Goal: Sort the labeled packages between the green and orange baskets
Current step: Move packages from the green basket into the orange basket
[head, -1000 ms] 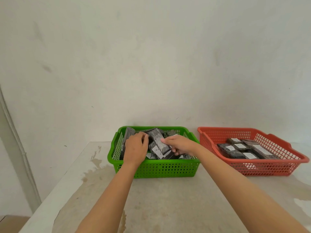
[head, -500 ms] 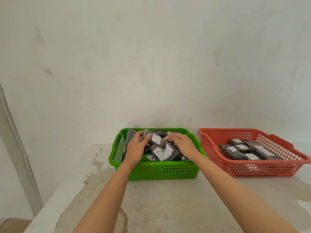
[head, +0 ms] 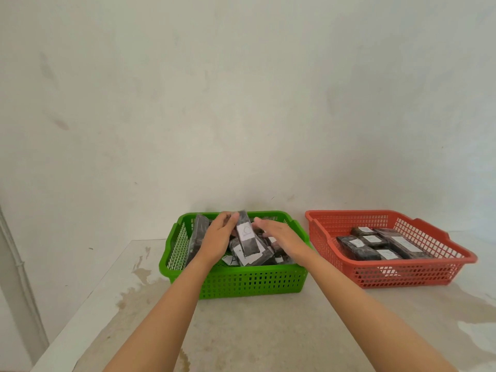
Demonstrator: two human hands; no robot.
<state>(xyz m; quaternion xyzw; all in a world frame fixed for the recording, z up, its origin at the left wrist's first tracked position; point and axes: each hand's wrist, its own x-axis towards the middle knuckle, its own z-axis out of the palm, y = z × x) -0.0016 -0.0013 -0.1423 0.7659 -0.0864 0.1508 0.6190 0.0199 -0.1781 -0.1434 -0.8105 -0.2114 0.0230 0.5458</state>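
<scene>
Your left hand (head: 218, 238) has its grip closed on a dark wrapped package (head: 246, 233) bearing a white paper label, thumb and fingers pinching its upper end so that it stands tilted above the heap, label facing you. Just to the right of that grip, your right hand (head: 279, 234) hovers with fingers spread and loosely flat, its grip wide and holding nothing; whether its fingertips touch the lifted package cannot be told.

Directly beneath both hands lies a jumble of more labeled packages (head: 248, 257), dark and shiny, some with white labels showing, one standing on edge against the wall to the left of the grip. All of them sit inside the green basket (head: 249, 283), a perforated plastic crate whose near wall faces you.

Well to the right of the grip, apart from the green one, stands the orange basket (head: 397, 275), holding a neat flat layer of sorted packages (head: 375, 244) with their labels turned up.

Both baskets rest on a pale, stained tabletop (head: 241, 331), your bare forearms reaching across it from the lower edge. Behind the baskets rises a plain off-white wall (head: 241, 103), and far to the left of the grip a thin conduit (head: 16, 264) runs down beside it.
</scene>
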